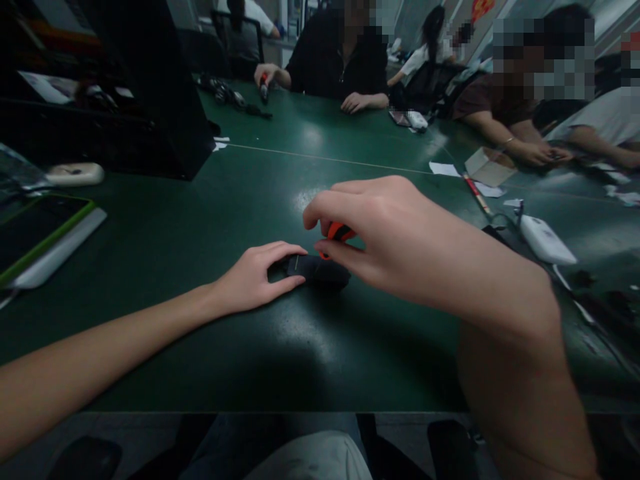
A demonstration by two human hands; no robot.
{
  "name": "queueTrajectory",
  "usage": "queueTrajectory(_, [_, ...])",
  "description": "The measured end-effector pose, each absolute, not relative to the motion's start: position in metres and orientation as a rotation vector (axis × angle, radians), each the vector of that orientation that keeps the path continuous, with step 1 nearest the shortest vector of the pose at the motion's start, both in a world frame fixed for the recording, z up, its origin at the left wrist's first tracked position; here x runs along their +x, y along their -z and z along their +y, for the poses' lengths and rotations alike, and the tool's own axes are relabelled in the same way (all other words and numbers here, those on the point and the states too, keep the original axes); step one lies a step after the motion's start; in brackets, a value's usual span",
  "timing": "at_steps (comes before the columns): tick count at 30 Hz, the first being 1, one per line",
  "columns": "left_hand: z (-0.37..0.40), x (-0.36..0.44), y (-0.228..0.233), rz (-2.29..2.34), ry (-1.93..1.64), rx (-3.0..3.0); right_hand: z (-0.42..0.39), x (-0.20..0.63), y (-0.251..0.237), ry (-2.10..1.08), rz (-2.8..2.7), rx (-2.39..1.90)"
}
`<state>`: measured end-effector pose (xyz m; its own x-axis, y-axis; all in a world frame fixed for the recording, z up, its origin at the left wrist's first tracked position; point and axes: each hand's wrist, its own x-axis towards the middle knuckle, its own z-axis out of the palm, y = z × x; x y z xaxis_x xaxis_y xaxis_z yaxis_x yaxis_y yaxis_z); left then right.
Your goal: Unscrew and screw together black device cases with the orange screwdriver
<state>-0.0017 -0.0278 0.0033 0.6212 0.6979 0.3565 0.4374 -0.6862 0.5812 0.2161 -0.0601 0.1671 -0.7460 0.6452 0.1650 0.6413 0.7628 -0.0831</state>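
Note:
On the green table, my left hand point(257, 277) pinches the left end of a long, dark plastic device point(325, 272) between thumb and fingers. The device lies flat, and its exact kind cannot be made out. Just above its right part, my right hand point(380, 230) is closed around an orange-and-black handle point(340, 231), which looks like that of a screwdriver. My fingers cover most of the handle. Whether its lower tip touches the device is hidden.
A black stand point(150, 100) rises at the left, near a green-edged tablet point(45, 230) and a cream-coloured case point(75, 175). To the right are a white adapter point(547, 239) with cables and a small open box point(490, 167). Across the table, a person's hand point(270, 77) holds a red-and-black tool.

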Motion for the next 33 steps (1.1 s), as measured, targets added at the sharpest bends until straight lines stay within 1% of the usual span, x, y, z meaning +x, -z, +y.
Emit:
queueTrajectory(10, [-0.028, -0.003, -0.003, 0.903, -0.793, 2.395, -0.057, 0.229, -0.172, 0.101, -2.763, -1.108])
queueTrajectory(16, [-0.028, -0.003, -0.003, 0.895, -0.782, 2.392, -0.054, 0.232, -0.174, 0.118, -2.784, -1.162])
queueTrajectory(22, [-0.027, -0.003, -0.001, 0.89, -0.788, 2.392, -0.059, 0.227, -0.179, 0.047, -2.795, -1.144])
queueTrajectory(28, [-0.028, -0.003, -0.001, 0.894, -0.783, 2.384, -0.055, 0.235, -0.178, 0.133, -2.755, -1.202])
queueTrajectory(33, [-0.028, -0.003, -0.002, 0.901, -0.788, 2.383, -0.051, 0.238, -0.178, 0.132, -2.73, -1.255])
